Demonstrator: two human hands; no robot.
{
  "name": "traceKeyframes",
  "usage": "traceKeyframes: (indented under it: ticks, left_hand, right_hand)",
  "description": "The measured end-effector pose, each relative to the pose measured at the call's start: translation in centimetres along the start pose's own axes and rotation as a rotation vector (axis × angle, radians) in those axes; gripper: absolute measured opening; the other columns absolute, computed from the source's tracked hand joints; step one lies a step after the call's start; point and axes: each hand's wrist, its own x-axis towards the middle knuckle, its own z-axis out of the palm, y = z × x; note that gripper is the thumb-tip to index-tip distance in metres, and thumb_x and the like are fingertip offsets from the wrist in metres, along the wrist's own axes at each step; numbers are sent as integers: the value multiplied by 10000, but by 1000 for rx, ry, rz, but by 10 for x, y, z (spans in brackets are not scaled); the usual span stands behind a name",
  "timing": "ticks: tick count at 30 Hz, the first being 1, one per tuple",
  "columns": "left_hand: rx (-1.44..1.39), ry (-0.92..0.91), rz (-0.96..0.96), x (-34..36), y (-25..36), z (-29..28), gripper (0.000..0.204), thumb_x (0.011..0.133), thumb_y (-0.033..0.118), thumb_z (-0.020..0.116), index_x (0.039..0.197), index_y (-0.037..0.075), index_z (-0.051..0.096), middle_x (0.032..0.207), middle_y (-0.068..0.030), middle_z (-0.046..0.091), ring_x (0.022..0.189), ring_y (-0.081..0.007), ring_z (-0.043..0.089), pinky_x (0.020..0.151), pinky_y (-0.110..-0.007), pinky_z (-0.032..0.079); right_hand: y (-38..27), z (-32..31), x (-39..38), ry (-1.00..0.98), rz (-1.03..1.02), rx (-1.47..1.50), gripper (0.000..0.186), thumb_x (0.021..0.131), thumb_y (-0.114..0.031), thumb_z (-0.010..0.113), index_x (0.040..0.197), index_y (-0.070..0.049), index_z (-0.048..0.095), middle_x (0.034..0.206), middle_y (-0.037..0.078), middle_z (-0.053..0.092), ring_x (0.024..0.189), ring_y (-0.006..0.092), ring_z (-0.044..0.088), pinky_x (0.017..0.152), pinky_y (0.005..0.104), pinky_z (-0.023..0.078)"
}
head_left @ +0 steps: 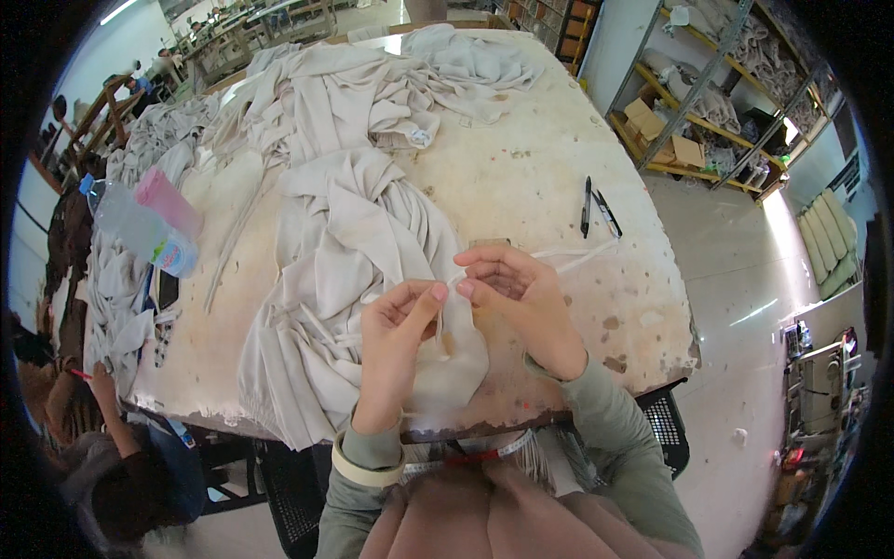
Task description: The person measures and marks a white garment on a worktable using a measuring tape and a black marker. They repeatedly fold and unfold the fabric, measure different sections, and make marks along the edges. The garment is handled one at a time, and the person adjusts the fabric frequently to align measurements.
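Observation:
Close together over the table's near edge, both my hands pinch a pale cloth. My left hand (396, 335) has thumb and fingertips pressed on the edge of light beige fabric (358, 210). My right hand (526, 303) pinches at the same spot, thumb toward the left one, its upper fingers curled above. A narrow pale fabric strip (585, 251) runs from behind my right hand toward the right. The fabric lies in loose folds to the left of and beneath my hands, down to the near edge. What exactly sits between the fingertips is partly hidden.
Two pens (587, 207) lie right of centre on the worn table (531, 158). More heaped fabric (326, 88) covers the far side. A plastic bottle (130, 219) and a pink cup (169, 200) stand left. Another person's hand (101, 382) shows at far left; shelving (698, 112) stands right.

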Motion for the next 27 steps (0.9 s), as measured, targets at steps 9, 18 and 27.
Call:
traceKeyframes:
  ticks: [9,18,27]
  left_hand:
    - [-76,-8,-8,-5,-1,14,165,921,159,604,877,4,636,721,12,607,606,-34,523,561,-181,417]
    - [37,-77,-2,-9,-8,14,139,902,162,616,848,34,620,736,21,594,621,-45,520,558,-199,400]
    - [61,-92,8,-19,0,18,111,883,133,638,884,23,620,782,27,588,648,-39,482,564,-198,379]
  right_hand:
    - [-14,-4,-12,9,34,41,365,845,-23,653,1199,-13,568,931,5,608,865,56,562,801,193,452]
    - [-13,-5,-17,79,-32,35,367,855,-48,656,1207,-32,556,893,20,622,772,52,555,674,195,454]
    - [-16,-3,-26,128,-29,-36,370,846,-51,670,1198,-34,554,898,48,661,778,64,583,693,197,464]
